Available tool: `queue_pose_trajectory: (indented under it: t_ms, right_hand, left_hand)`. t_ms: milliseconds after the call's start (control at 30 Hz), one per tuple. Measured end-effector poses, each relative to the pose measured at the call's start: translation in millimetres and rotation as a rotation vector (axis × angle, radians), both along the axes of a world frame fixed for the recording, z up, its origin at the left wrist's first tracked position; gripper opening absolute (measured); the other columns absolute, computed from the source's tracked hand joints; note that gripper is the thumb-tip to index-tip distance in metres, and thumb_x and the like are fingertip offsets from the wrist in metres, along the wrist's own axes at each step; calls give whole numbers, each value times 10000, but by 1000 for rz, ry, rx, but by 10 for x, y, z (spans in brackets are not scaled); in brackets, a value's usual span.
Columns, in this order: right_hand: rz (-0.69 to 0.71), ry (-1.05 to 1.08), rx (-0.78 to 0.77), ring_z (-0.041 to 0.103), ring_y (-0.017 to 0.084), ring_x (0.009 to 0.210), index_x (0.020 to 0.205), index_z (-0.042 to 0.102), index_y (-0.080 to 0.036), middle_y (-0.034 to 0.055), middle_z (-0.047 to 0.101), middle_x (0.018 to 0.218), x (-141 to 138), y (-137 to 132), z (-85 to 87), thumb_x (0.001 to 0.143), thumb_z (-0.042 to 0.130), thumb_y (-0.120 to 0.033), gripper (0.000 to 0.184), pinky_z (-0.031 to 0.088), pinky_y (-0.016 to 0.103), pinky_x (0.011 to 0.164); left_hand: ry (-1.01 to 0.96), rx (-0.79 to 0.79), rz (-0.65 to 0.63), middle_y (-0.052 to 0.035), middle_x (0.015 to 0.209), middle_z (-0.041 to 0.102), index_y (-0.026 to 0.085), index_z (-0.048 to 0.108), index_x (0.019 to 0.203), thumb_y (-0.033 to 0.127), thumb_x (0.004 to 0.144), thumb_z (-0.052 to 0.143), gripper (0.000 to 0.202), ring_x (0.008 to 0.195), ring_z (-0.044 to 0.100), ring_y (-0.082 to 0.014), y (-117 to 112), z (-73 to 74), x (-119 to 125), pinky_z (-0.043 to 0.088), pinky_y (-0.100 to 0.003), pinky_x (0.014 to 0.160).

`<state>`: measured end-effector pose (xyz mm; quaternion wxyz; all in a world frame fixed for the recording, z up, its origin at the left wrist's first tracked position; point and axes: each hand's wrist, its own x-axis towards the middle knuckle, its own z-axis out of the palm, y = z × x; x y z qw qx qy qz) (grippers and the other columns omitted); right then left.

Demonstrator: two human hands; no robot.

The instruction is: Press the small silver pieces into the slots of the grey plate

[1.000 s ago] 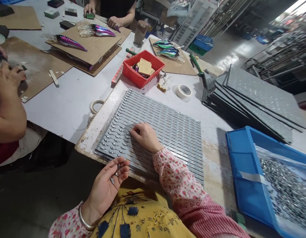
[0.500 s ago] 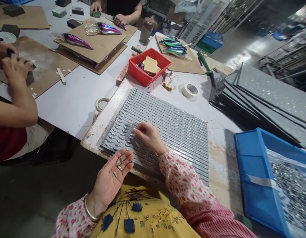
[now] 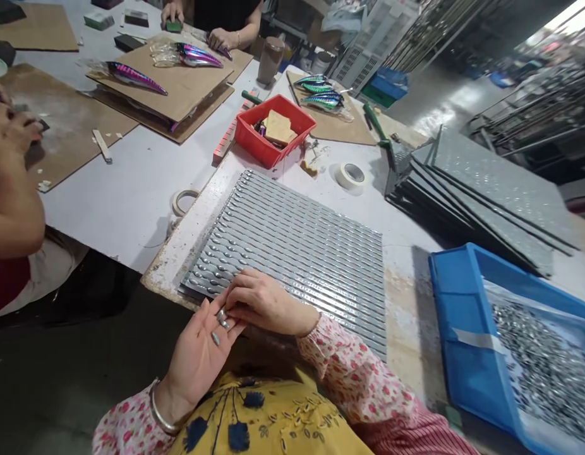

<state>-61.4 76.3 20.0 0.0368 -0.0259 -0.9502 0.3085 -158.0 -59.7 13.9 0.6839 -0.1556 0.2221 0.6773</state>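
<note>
My left hand point(image 3: 195, 357) is palm up at the near left edge of the ridged grey board, its fingers stretched out. A few small silver teardrop-shaped pieces point(image 3: 215, 339) rest on its palm and fingers. The fingers of my right hand point(image 3: 266, 303) are pinched together over the left fingers, touching them beside the pieces; what is between these fingertips is hidden. The grey board point(image 3: 311, 253) has rows of narrow grooves. Similar silver pieces point(image 3: 205, 260) sit along its left side in those rows.
A blue bin point(image 3: 456, 328) of silver pieces stands at right, below stacked grey boards point(image 3: 501, 183). Beyond my board are a red tray point(image 3: 254, 136), tape roll point(image 3: 350, 177) and fishing lures point(image 3: 321, 91) on cardboard. Two co-workers' hands point(image 3: 11, 129) point(image 3: 221, 39) work at left and far side.
My right hand has come back from the board's rows towards me, down to my left fingers. My left hand stays palm up with pieces on it. The whole view has shifted slightly.
</note>
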Motion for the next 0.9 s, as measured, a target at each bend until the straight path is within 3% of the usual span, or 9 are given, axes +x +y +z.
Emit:
queue_pose_trajectory:
  t_ms: [100, 267, 467, 667, 733, 800, 900]
  right_hand:
    - [3, 19, -63, 497, 158, 817, 857, 542, -168, 65, 579, 859, 26, 37, 24, 908, 454, -259, 136, 412, 279, 751]
    - [-175, 129, -204, 502, 142, 748, 868, 517, -161, 51, 577, 795, 54, 118, 44, 917, 427, -231, 124, 420, 258, 692]
    - [-98, 91, -120, 508, 165, 830, 954, 595, -182, 67, 588, 897, 67, 115, 43, 866, 540, -297, 155, 428, 284, 743]
    - [-101, 91, -48, 517, 166, 806, 893, 606, -174, 71, 604, 860, 36, 8, -2, 896, 473, -268, 163, 425, 288, 722]
    - [-197, 154, -115, 525, 151, 764, 863, 599, -165, 60, 608, 808, 27, 44, -19, 903, 460, -271, 179, 425, 270, 692]
    - [-399, 214, -197, 525, 130, 687, 814, 596, -162, 35, 609, 738, 18, 149, -53, 890, 487, -294, 187, 417, 244, 638]
    - [-697, 186, -194, 494, 108, 576, 720, 604, -163, -2, 596, 635, -9, 391, -141, 835, 563, -333, 210, 376, 227, 569]
  left_hand:
    - [18, -28, -9, -86, 1295, 534, 136, 525, 1231, 324, 901, 392, 403, 1251, 401, -206, 0, -5, 3, 272, -387, 1082]
    - [113, -90, -15, -89, 1285, 544, 126, 587, 1159, 214, 884, 417, 335, 1226, 436, -231, -7, -6, -1, 296, -390, 1074]
    - [114, -41, 7, -104, 1310, 518, 115, 592, 1155, 262, 894, 402, 355, 1257, 395, -238, 3, 12, 6, 264, -404, 1089]
    - [130, 24, 5, -85, 1342, 489, 151, 568, 1192, 263, 896, 384, 367, 1281, 358, -225, -41, -27, 12, 250, -407, 1088]
    - [166, -9, -9, -95, 1301, 528, 151, 563, 1189, 234, 885, 418, 347, 1242, 414, -226, -52, -17, 4, 307, -391, 1057]
    - [231, -52, -57, -118, 1227, 581, 146, 551, 1185, 211, 870, 463, 334, 1148, 511, -220, -60, 4, -5, 399, -360, 979]
    - [313, -91, -144, -136, 1087, 648, 152, 563, 1074, 205, 849, 515, 236, 885, 634, -174, -70, 29, -10, 509, -275, 735]
